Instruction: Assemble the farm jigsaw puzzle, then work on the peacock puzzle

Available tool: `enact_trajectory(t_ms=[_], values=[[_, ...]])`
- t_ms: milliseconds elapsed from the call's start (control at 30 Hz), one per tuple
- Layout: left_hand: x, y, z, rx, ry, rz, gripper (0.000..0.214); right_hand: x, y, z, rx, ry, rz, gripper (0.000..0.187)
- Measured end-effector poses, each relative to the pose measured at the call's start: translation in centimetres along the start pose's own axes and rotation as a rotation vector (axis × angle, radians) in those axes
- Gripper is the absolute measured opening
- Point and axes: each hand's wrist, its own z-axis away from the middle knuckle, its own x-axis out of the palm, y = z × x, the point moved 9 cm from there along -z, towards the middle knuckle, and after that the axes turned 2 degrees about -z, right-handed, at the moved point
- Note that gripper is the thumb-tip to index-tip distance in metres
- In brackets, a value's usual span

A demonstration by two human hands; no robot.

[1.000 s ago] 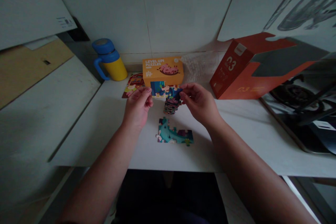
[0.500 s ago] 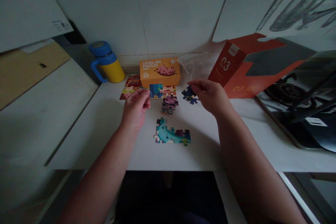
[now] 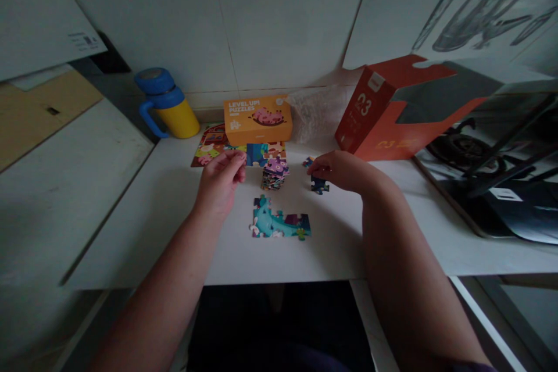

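My left hand point(image 3: 223, 181) is raised over the table, thumb and fingertips pinched together; what they hold, if anything, cannot be made out. A blue rectangular patch point(image 3: 257, 154) shows just right of those fingertips. My right hand point(image 3: 335, 170) has its fingers closed on a dark blue puzzle piece point(image 3: 320, 185), low over the table. Another small puzzle piece point(image 3: 308, 161) is beside its fingertips. Between my hands stands a stack of puzzle pieces point(image 3: 274, 175), a purple one on top. Nearer me lies a joined L-shaped section of turquoise puzzle point(image 3: 274, 224).
Behind are an orange puzzle box point(image 3: 258, 121), a colourful picture sheet point(image 3: 204, 148) and clear plastic wrap point(image 3: 320, 110). A blue-and-yellow flask point(image 3: 170, 107) stands at the left. A red open carton point(image 3: 392, 110) and a black stove point(image 3: 475, 180) are on the right.
My right hand has moved down and towards me, bringing the dark puzzle piece lower. A small piece now shows beside its fingertips. My left hand stays pinched; the view has shifted slightly.
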Motion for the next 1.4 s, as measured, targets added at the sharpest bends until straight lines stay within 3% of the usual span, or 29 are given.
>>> enact_trajectory(t_ms=[167, 300, 433, 600, 733, 833, 967, 1100, 1267, 1400], values=[[0.2, 0.0, 0.0, -0.009, 0.001, -0.009, 0.028, 0.2, 0.6, -0.2, 0.035, 0.006, 0.036, 0.017], [0.4, 0.2, 0.2, -0.012, -0.013, -0.019, 0.03, -1.4, -0.6, 0.0, 0.051, 0.172, 0.028, 0.016], [0.8, 0.3, 0.4, -0.01, -0.052, -0.037, 0.029, -2.7, -3.3, 0.4, -0.03, 0.325, -0.206, 0.025], [1.7, 0.1, 1.0, 0.049, -0.138, -0.172, 0.03, -1.1, -7.1, 0.5, -0.241, 0.223, -0.618, 0.047], [2.8, -0.2, 1.9, 0.094, -0.244, -0.328, 0.031, -0.2, -8.3, 0.5, -0.289, 0.191, -0.713, 0.044], [3.2, 0.0, 2.4, 0.117, -0.271, -0.346, 0.033, -1.6, -6.9, 0.8, -0.225, 0.298, -0.541, 0.035], [3.1, 0.5, 2.3, 0.156, -0.253, -0.372, 0.033, -4.8, -2.5, 1.7, 0.025, 0.46, -0.058, 0.022], [2.5, 0.9, 1.9, 0.173, -0.203, -0.378, 0.033, -4.9, 1.8, 2.0, 0.258, 0.342, 0.272, 0.026], [2.0, 0.8, 1.6, 0.175, -0.169, -0.37, 0.03, -2.8, 4.3, 2.1, 0.383, 0.161, 0.411, 0.03], [1.7, 0.6, 1.3, 0.179, -0.152, -0.38, 0.028, -3.3, 4.0, 2.4, 0.44, 0.245, 0.439, 0.028]])
